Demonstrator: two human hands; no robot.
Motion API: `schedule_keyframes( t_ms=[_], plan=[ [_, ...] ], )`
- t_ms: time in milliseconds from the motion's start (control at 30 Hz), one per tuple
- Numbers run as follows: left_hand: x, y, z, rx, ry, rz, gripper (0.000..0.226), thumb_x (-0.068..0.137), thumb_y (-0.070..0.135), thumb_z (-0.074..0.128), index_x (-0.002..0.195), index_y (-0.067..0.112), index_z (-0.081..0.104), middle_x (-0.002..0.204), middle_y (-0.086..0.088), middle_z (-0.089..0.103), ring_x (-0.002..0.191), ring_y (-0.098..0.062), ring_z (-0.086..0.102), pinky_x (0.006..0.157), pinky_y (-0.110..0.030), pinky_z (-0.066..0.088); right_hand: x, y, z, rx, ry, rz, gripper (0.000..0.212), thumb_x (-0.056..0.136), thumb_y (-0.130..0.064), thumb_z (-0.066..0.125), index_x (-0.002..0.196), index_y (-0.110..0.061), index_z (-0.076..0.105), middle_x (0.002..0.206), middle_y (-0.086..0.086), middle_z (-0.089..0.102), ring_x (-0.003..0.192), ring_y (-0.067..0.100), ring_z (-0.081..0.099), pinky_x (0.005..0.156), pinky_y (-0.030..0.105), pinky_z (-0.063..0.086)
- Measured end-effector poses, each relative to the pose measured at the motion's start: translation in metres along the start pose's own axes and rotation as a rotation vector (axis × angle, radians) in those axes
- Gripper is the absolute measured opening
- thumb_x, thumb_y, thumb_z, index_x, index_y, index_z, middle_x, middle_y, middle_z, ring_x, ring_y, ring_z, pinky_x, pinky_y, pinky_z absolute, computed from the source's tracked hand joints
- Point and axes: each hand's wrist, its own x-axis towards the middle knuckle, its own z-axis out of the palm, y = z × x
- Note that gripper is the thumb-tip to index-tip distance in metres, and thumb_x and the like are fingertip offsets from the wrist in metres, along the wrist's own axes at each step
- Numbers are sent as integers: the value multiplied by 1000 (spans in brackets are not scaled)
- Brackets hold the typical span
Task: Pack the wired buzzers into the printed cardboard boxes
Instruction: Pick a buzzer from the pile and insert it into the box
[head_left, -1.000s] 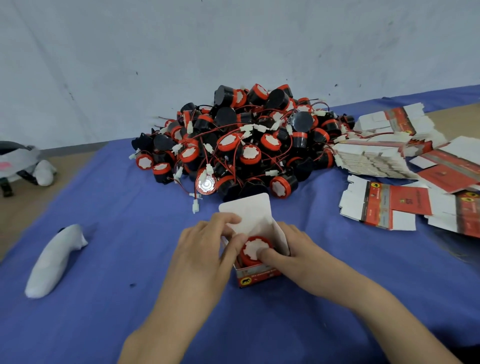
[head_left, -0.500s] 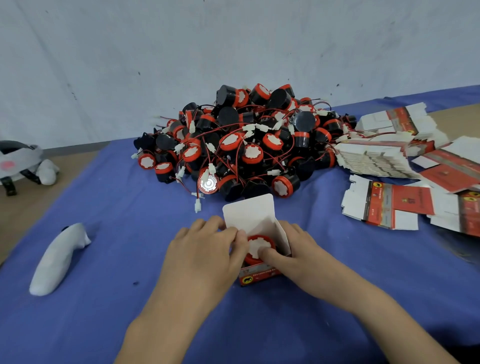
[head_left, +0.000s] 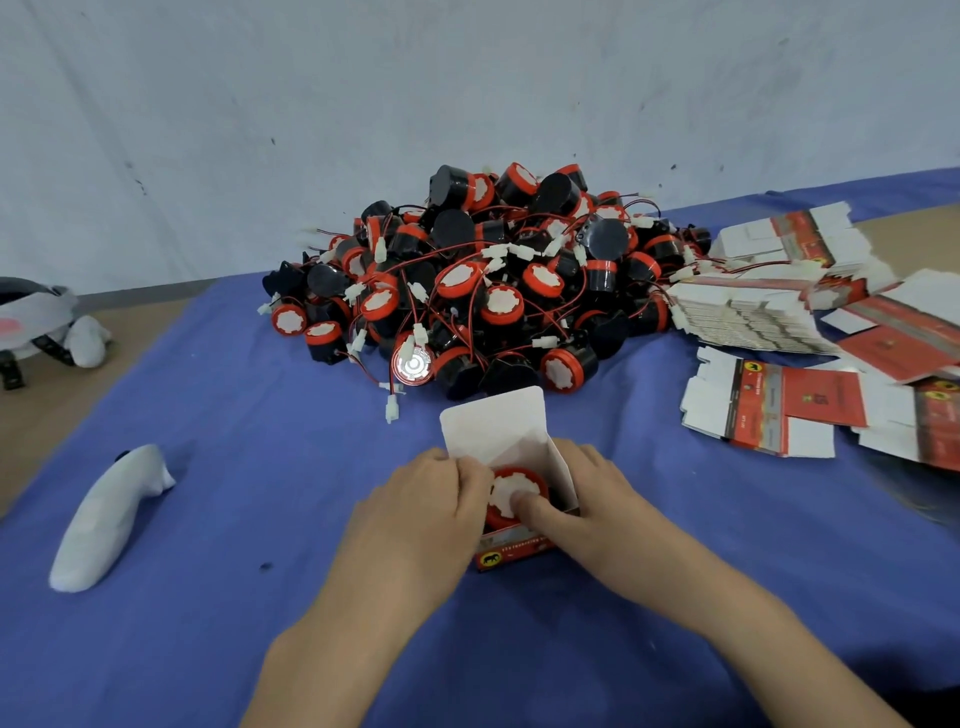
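My left hand (head_left: 426, 514) curls round the left side of the box (head_left: 511, 553) so it can't slide. My right hand (head_left: 587, 499) wraps the right side, and its thumb pushes down on the buzzer (head_left: 506, 488), which sits in the box with its red top poking out. The flap (head_left: 493, 426) stands up at the back, out of the way. Farther off is the pile (head_left: 483, 280) of buzzers, with flat boxes (head_left: 769, 421) to its right, near enough to grab.

The left hand (head_left: 415, 519) closed in over the box's (head_left: 498, 426) left side, and the right hand's (head_left: 597, 499) thumb slid onto the buzzer's (head_left: 511, 480) white face.
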Motion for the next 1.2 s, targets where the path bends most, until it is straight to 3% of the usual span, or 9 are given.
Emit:
schedule_keyframes(
  t_ms=[133, 200, 533, 667, 767, 900, 1000, 1100, 1200],
  plan=[
    [-16, -3, 7, 254, 214, 185, 56, 97, 50, 2, 107, 37, 56, 128, 21, 48, 86, -9, 60, 65, -35, 54, -1, -1, 3, 55, 61, 0, 31, 87, -62, 46, 113, -45, 53, 112, -16, 53, 111, 1, 45, 92, 29, 46],
    [-16, -6, 8, 233, 232, 210, 64, 98, 58, -2, 122, 41, 55, 134, 22, 47, 94, -6, 60, 65, -34, 54, -2, -1, 4, 87, 86, 2, 25, 89, -61, 49, 110, -49, 51, 111, -19, 52, 111, -2, 45, 90, 26, 45],
    [-11, -11, 11, 155, 413, 317, 35, 102, 41, 30, 91, 28, 61, 91, 15, 60, 61, -8, 56, 39, -32, 46, -4, -4, 5, 89, 95, 18, 17, 90, -60, 49, 104, -51, 47, 108, -22, 48, 106, -1, 46, 83, 22, 43],
    [-9, -11, 14, 191, 363, 274, 31, 101, 41, 34, 90, 27, 59, 89, 14, 57, 64, -11, 55, 45, -36, 49, -5, -4, 4, 76, 98, 23, 17, 90, -60, 48, 104, -52, 46, 108, -22, 48, 107, -3, 45, 81, 21, 43],
    [-8, -9, 12, 234, 378, 265, 30, 100, 38, 39, 83, 24, 59, 84, 12, 57, 59, -13, 53, 40, -29, 42, -6, -5, 5, 74, 101, 20, 17, 91, -61, 48, 104, -51, 46, 107, -23, 48, 105, -3, 45, 81, 20, 42],
    [-5, -7, 9, 369, 294, 160, 28, 104, 41, 34, 103, 31, 60, 112, 15, 58, 82, -12, 60, 51, -30, 48, -6, -5, 5, 59, 105, 18, 19, 91, -61, 48, 107, -50, 46, 107, -23, 48, 106, -2, 45, 82, 21, 43],
    [-3, -5, 7, 411, 250, 116, 36, 103, 46, 24, 106, 36, 58, 125, 17, 53, 93, -10, 60, 55, -27, 43, -7, -7, 5, 47, 110, 20, 23, 91, -61, 47, 110, -49, 46, 108, -23, 47, 107, -2, 45, 83, 22, 44],
    [-3, -2, 7, 426, 217, 132, 43, 101, 49, 16, 103, 35, 56, 115, 16, 54, 86, -10, 57, 54, -27, 38, -7, -8, 5, 32, 114, 15, 23, 92, -59, 48, 112, -48, 47, 109, -22, 48, 108, 0, 46, 88, 24, 46],
    [2, -2, 6, 431, 215, 141, 38, 105, 48, 21, 96, 33, 54, 87, 10, 50, 71, -14, 54, 55, -31, 45, -8, -9, 5, 19, 114, 19, 25, 92, -58, 48, 114, -46, 47, 110, -20, 48, 108, 1, 45, 88, 24, 45]
  ],
)
